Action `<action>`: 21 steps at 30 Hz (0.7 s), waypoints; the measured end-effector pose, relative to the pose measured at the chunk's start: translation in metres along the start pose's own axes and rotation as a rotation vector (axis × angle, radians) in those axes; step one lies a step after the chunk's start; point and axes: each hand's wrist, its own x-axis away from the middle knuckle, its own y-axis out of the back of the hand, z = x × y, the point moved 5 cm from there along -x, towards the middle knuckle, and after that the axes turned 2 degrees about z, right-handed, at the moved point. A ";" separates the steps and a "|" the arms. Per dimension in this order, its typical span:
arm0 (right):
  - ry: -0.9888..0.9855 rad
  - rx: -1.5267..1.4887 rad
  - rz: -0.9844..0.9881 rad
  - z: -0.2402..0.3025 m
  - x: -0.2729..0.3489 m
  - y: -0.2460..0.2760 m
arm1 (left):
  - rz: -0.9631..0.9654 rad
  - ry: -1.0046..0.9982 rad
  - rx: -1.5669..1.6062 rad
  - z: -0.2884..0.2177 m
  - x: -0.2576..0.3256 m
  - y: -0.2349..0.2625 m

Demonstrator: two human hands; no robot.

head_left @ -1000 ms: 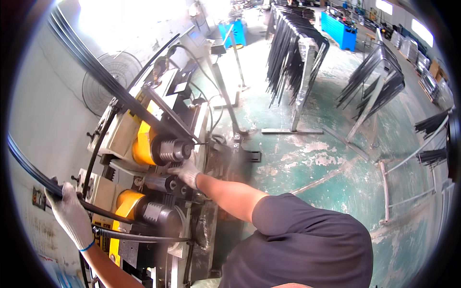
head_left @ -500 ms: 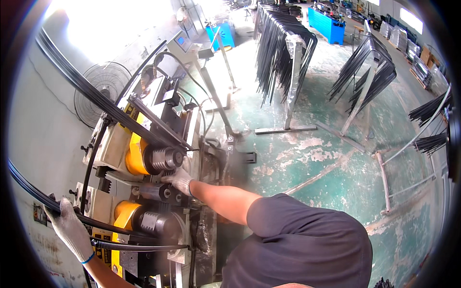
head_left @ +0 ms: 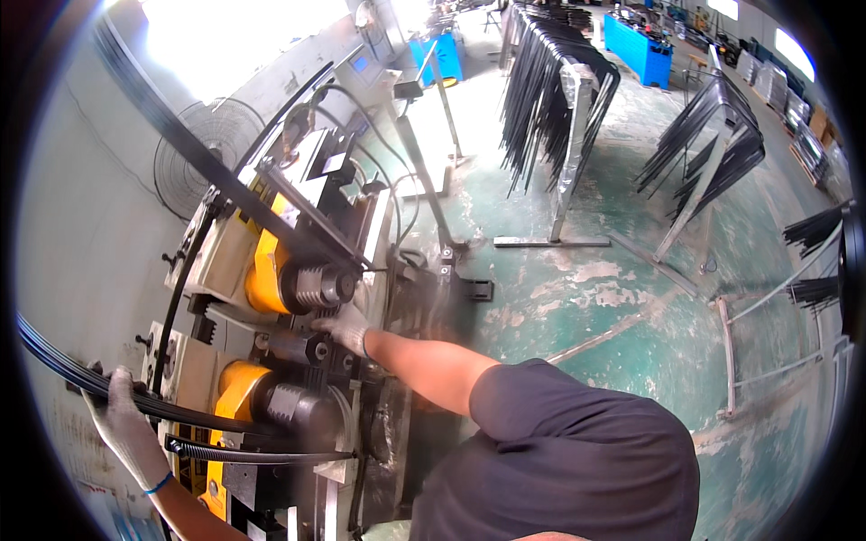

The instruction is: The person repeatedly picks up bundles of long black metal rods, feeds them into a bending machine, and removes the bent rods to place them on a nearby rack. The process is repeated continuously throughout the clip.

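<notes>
My left hand, in a white knitted glove, is closed around a bundle of long black rods that bends in from the left. The bundle runs to a lower grooved roller on a yellow-and-white machine. My right hand, also gloved, reaches in just below the upper grooved roller, beside a dark metal block with round bolts. Its fingers are bent together against the machine; whatever lies at their tips is hidden. Another black bundle slants down to the upper roller.
A ribbed black hose crosses the machine's lower front. Behind it stand a wall fan and a control box with a small screen. To the right, metal racks carry hanging bent black rods, with a blue workbench farther back.
The view has turned slightly, so the machine and racks sit farther right in the picture. Both hands keep about the same places against the rods and the machine.
</notes>
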 end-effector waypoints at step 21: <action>-0.130 -0.101 0.146 -0.038 -0.014 0.030 | 0.003 -0.016 -0.403 -0.001 0.003 0.012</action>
